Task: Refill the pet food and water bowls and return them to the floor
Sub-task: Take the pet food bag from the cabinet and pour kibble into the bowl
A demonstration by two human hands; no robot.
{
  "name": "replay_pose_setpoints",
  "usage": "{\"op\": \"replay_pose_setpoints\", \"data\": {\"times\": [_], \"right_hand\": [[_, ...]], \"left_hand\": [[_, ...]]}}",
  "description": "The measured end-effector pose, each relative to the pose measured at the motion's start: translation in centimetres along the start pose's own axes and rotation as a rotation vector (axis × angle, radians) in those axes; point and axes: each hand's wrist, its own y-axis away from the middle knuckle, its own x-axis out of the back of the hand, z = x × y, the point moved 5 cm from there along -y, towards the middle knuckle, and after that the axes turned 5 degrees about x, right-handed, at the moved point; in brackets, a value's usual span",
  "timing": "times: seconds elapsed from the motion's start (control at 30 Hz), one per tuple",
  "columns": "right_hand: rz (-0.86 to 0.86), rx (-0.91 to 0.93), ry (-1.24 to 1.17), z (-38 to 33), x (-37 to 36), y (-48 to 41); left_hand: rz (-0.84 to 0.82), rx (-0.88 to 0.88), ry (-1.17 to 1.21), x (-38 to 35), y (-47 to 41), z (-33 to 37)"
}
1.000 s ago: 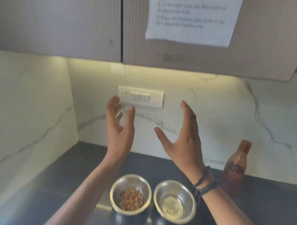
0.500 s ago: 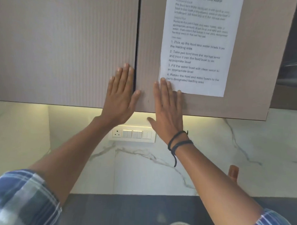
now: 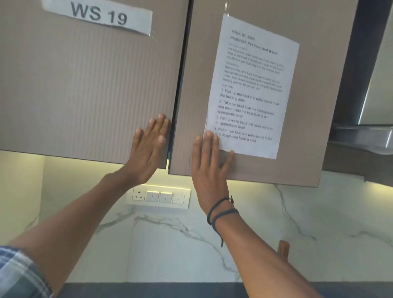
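Neither bowl is in view now; the camera looks up at the wall cabinet. My left hand lies flat, fingers spread, on the lower right corner of the left cabinet door. My right hand lies flat on the lower left part of the right cabinet door, its fingertips touching the bottom corner of a taped instruction sheet. Both hands hold nothing. Only the brown cap of the bottle shows, behind my right forearm.
A "WS 19" label is stuck on the left door. Below the cabinet are a lit marble backsplash with a switch panel and the dark countertop edge. A steel hood juts out at right.
The view has tilted up from the counter, so the two filled bowls have dropped out of sight. Both hands rose from above the bowls and now press flat on the cabinet doors.
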Motion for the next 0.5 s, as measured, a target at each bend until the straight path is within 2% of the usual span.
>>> {"op": "replay_pose_setpoints", "data": {"times": [0.2,0.4,0.5], "right_hand": [[0.106,0.039,-0.053,2.4,5.7,2.3],[0.123,-0.024,-0.27,6.2,11.8,5.5],[0.166,-0.085,-0.417,8.7,14.3,7.3]], "left_hand": [[0.035,-0.022,-0.311,0.3,-0.4,-0.7],[-0.026,0.189,-0.456,-0.7,-0.1,2.4],[-0.072,0.196,-0.485,-1.6,0.5,4.6]]}}
